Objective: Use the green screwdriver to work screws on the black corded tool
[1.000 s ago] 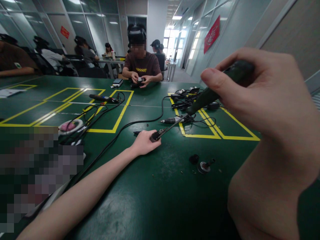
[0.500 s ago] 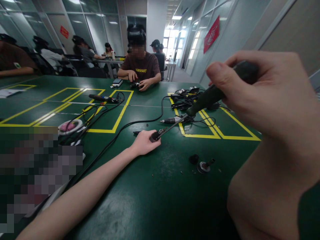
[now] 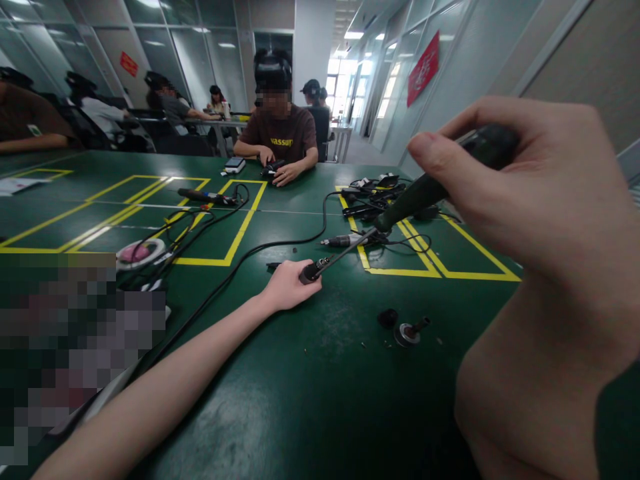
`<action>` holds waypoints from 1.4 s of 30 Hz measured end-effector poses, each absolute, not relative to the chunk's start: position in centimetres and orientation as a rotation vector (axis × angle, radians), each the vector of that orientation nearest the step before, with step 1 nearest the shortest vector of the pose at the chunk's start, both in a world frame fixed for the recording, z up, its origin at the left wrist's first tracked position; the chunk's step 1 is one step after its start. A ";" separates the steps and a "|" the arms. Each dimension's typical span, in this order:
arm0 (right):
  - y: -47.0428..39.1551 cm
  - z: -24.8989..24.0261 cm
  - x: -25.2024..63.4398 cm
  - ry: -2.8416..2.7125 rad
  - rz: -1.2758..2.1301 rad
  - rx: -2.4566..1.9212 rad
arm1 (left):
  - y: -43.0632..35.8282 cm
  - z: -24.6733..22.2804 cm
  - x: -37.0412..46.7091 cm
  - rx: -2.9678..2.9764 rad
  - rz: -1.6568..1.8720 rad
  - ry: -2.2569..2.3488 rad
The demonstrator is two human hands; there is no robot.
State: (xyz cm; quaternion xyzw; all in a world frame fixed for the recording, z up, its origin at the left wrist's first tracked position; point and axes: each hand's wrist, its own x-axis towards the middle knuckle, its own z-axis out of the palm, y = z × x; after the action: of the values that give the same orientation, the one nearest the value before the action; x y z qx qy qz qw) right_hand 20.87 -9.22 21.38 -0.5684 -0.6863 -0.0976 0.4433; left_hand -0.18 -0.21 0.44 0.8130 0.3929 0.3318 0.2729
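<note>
My right hand is closed around the dark green handle of a screwdriver. The thin metal shaft slants down to the left, and its tip meets a small black cylindrical part. Pressed down near the table's middle, my left hand is closed on that part; its fingers hide most of it, so I cannot tell exactly what it is. To the right lie a round metal piece with a short stem and a small black cap-like piece, both apart from my hands.
A black cable runs across the green table. Several corded black tools are heaped at the right, with a grey pen-shaped tool before them. A tape roll lies left. Opposite sits a person handling something dark.
My right hand and the screwdriver handle have shifted very slightly, while the tip stays at the black part. My left hand keeps its place. The person opposite has moved their hands a little.
</note>
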 end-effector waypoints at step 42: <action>-9.3 21.6 20.7 -1.676 -0.235 -1.417 | -0.1 0.4 -0.2 2.200 0.890 1.053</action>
State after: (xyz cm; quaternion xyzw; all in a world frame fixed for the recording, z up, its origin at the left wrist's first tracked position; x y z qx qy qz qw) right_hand 20.68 -9.27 21.57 -0.5732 -0.6780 -0.0949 0.4502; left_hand -0.20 -0.14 0.36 0.8160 0.3907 0.3303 0.2691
